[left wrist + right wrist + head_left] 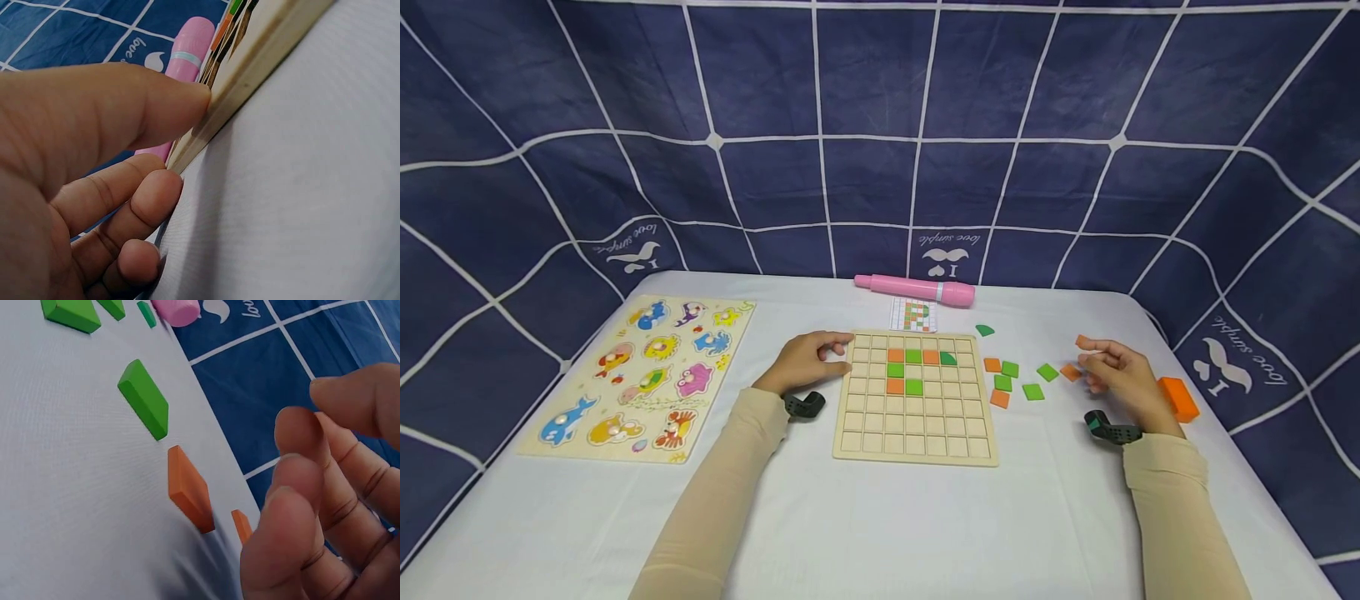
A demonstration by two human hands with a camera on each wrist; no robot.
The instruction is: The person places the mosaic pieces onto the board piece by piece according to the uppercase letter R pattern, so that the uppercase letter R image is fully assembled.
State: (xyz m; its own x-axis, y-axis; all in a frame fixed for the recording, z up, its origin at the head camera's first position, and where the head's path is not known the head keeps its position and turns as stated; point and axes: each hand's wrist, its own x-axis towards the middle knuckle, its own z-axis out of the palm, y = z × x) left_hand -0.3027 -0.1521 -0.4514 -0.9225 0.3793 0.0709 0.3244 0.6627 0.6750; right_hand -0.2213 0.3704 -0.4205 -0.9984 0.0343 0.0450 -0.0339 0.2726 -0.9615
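Note:
A square wooden grid board (880, 450) holds several orange and green tiles and a dark green rounded piece (948, 359) in its upper cells. My left hand (805, 360) rests at its upper left side. In the left wrist view the thumb (169, 103) touches the board's rim, with the other fingertips by the corner. My right hand (1123, 379) hovers over the right of the table, fingers loosely bent and nothing between them. An orange tile (1081, 342) lies by its fingertips; another orange tile (190, 490) lies on the cloth nearby, beside a green tile (144, 400).
Behind the board lie a patterned card (914, 315) and a pink microphone-shaped toy (917, 289). Loose tiles (1002, 382) and a dark green piece (984, 330) are scattered to its right. An orange block (1179, 399) sits beyond my right hand. At left is an animal puzzle board (647, 375).

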